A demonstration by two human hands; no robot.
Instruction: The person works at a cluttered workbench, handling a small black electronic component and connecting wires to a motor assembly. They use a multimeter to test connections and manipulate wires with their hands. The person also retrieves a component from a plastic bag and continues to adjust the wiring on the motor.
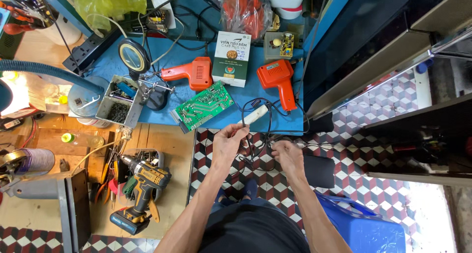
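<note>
Black cable (255, 146) between both hands

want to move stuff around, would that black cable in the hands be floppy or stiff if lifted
Probably floppy: the black cable droops in loose loops between the left hand and right hand. Likely light, since fingertips alone hold it. It may snag, as it trails up onto the blue mat near the orange soldering gun.

Looks like a small electronics repair workshop: blue tabletop (275, 120) crowded with orange soldering guns (279, 81), a green circuit board (204, 105), magnifier clamp stand (135, 59), cordless drill (142, 184), loose hand tools.
</note>
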